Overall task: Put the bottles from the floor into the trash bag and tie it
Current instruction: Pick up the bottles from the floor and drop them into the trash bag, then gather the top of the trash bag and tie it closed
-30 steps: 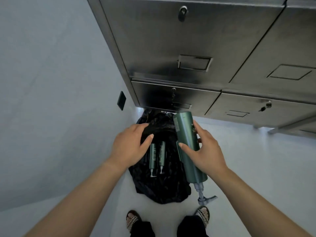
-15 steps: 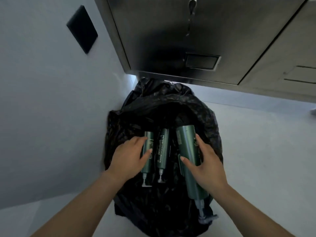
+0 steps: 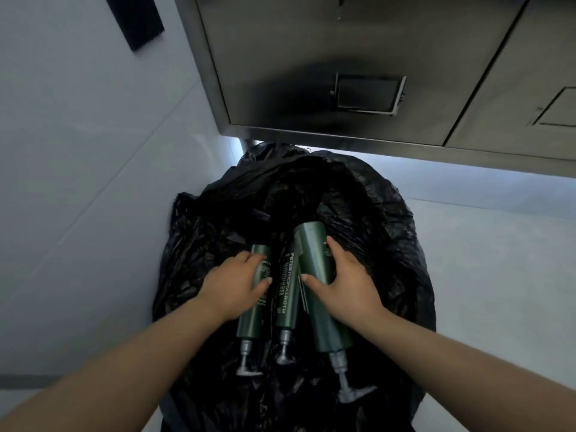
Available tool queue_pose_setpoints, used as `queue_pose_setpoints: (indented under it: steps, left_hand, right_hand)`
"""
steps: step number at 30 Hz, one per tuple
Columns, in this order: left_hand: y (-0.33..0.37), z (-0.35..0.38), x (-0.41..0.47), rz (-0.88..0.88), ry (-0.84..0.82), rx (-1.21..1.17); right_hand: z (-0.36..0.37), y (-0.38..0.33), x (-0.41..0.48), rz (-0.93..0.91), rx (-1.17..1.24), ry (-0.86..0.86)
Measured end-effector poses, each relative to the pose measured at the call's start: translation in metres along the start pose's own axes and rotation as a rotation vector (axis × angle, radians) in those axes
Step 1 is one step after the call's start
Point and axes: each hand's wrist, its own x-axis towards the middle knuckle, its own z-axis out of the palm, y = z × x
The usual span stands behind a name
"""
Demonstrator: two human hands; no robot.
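Brushed-steel cabinet [image 3: 343, 57], cropped at twelve o'clock; below, a crinkled black trash bag [image 3: 389, 229], its six o'clock edge lost to me. On it, my right hand [image 3: 346, 282] grips the large green pump bottle [image 3: 314, 254], my left hand [image 3: 230, 282] a slim bottle [image 3: 251, 319] at nine.

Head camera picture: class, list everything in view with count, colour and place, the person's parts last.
Wall: one, pale, left.
Floor: one, pale, right.
Cabinet: one, grey metal, top of view.
Wall plate: one, black, upper left.
Trash bag: one, black, on the floor against the wall.
Left bottle: one, dark green, grey pump, on the trash bag.
Middle bottle: one, dark green, white lettering, between the other two.
Large bottle: one, dark green, grey pump, rightmost.
Left grip: one, bare hand, round the left bottle.
Right grip: one, bare hand, round the large bottle.
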Motion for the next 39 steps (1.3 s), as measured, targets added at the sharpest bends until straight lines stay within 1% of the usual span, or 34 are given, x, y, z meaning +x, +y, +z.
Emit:
queue_pose_setpoints:
  steps: [2, 4, 6, 8, 10, 11, 13, 15, 18, 20, 21, 23, 26, 31, 33, 35, 39]
  left_hand:
    - [0.006, 0.005, -0.007, 0.027, -0.014, -0.01]
    - [0.0, 0.009, -0.006, 0.019, -0.013, -0.016]
    - [-0.009, 0.005, -0.001, -0.017, -0.005, -0.036]
    - [-0.013, -0.004, 0.001, -0.039, 0.019, -0.057]
    - [-0.013, -0.01, 0.0, -0.044, 0.069, -0.113]
    - [-0.011, -0.011, -0.001, -0.049, 0.081, -0.157]
    - [-0.007, -0.005, -0.004, -0.05, 0.069, -0.211]
    - [-0.006, 0.003, -0.006, -0.026, 0.035, -0.189]
    - [-0.003, 0.007, -0.008, 0.012, -0.023, -0.11]
    - [0.0, 0.009, -0.011, 0.023, -0.034, -0.099]
    - [0.001, 0.01, -0.013, 0.03, -0.038, -0.104]
    - [0.003, 0.013, -0.015, 0.045, -0.044, -0.124]
    - [0.003, 0.015, -0.016, 0.064, -0.04, -0.134]
    - [0.015, 0.006, -0.004, 0.079, 0.019, -0.191]
    - [0.025, 0.004, 0.001, 0.102, 0.042, -0.22]
    - [0.035, 0.004, 0.004, 0.129, 0.046, -0.231]
    - [0.05, 0.004, 0.006, 0.169, 0.038, -0.255]
  right_hand:
    - [-0.002, -0.002, 0.003, 0.075, 0.082, 0.048]
    - [-0.007, -0.006, 0.013, 0.071, 0.103, 0.06]
    - [-0.017, -0.011, 0.021, -0.061, 0.028, 0.058]
    - [-0.035, -0.014, 0.023, -0.199, -0.025, 0.109]
    - [-0.058, -0.01, 0.022, -0.284, -0.081, 0.239]
    - [-0.067, -0.004, 0.023, -0.298, -0.123, 0.309]
    - [-0.078, 0.013, 0.024, -0.272, -0.194, 0.41]
    - [-0.077, 0.03, 0.027, -0.204, -0.213, 0.418]
    - [-0.069, 0.054, 0.03, 0.001, -0.198, 0.247]
    - [-0.066, 0.066, 0.029, 0.072, -0.13, 0.148]
    - [-0.063, 0.07, 0.028, 0.079, -0.104, 0.13]
    - [-0.059, 0.076, 0.027, 0.044, -0.121, 0.162]
    - [-0.064, 0.075, 0.035, -0.024, -0.087, 0.31]
    - [-0.113, 0.068, 0.049, -0.011, 0.069, 0.541]
    - [-0.13, 0.07, 0.046, -0.002, 0.096, 0.591]
    - [-0.14, 0.076, 0.037, 0.021, 0.082, 0.558]
    - [-0.14, 0.092, 0.017, 0.066, 0.06, 0.413]
